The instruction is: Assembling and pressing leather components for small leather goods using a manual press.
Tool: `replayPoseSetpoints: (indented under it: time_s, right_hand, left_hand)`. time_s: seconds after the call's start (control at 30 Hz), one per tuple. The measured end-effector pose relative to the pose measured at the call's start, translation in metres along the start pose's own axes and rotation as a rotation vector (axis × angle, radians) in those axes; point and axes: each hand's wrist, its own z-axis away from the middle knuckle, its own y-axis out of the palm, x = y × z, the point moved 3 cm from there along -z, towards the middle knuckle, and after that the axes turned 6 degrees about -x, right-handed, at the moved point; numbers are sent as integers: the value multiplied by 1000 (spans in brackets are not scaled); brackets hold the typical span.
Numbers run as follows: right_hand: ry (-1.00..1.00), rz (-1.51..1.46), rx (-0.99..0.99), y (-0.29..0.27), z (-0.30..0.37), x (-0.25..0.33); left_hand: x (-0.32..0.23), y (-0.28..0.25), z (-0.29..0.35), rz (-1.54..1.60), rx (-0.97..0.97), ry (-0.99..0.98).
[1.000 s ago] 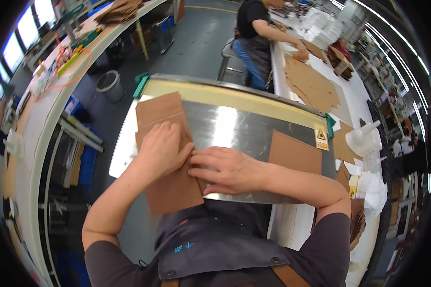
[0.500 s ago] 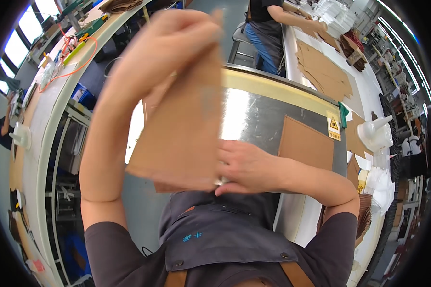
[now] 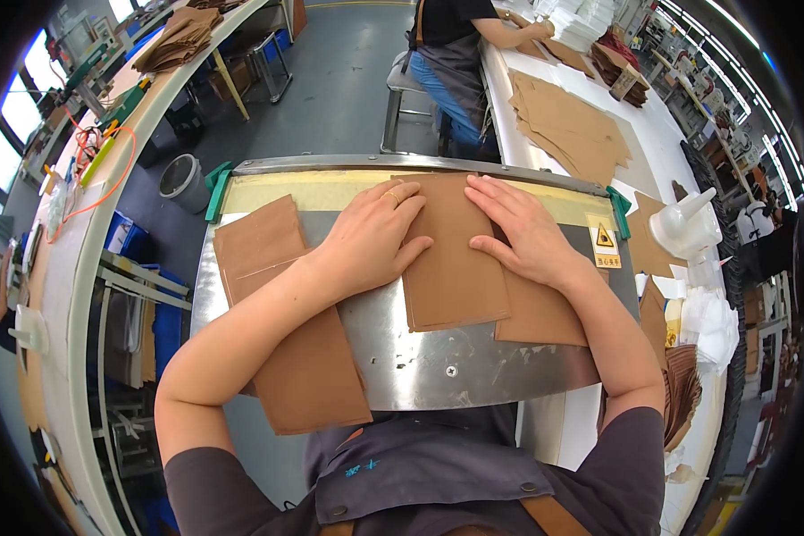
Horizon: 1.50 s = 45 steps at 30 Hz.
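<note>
While the metal bench [image 3: 420, 384] leaves bare room at its front middle, the left brown pile [image 3: 317, 375] overhangs the front edge and could slip if the left forearm [image 3: 250, 322] drags it. The middle brown panel [image 3: 456, 277] lies near the far edge, seemingly overlapping the half-hidden right panel [image 3: 540, 317]; uneven pressure could skew it. The left hand [image 3: 375, 228] and right hand [image 3: 527, 234] rest there, fingers [image 3: 491, 195] spread, ungripping.

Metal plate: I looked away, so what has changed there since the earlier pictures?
The left hand and right hand have moved off the left-side brown pieces, rightward and forward, onto a brown piece newly laid at the far middle of the metal plate. The warning label and right-side brown piece stayed put.
</note>
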Motion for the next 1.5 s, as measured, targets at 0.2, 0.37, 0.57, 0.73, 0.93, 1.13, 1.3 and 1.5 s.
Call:
replayPoseSetpoints:
  time_s: [0.2,0.37,0.57,0.73,0.93,1.13,1.3,1.5]
  right_hand:
    - [80,72,-68,3,9,-6]
    - [127,-32,-85,2,4,-15]
    - [131,-105,-180,3,6,-12]
    - [94,-76,-112,-1,7,-1]
    - [98,-33,-91,2,7,-3]
    - [79,-22,-110,1,7,-2]
    - [63,11,-124,-1,5,-1]
    - [1,29,36,-23,4,18]
  left_hand:
    - [4,4,0,78,-64,34]
    - [11,3,-1,10,-62,4]
    - [11,5,2,18,-81,0]
    - [9,5,3,-23,-108,8]
    - [10,3,2,-8,-152,32]
    - [5,-2,-1,-11,-145,16]
    - [2,-7,-1,60,-130,20]
    - [-20,-17,-5,-266,75,3]
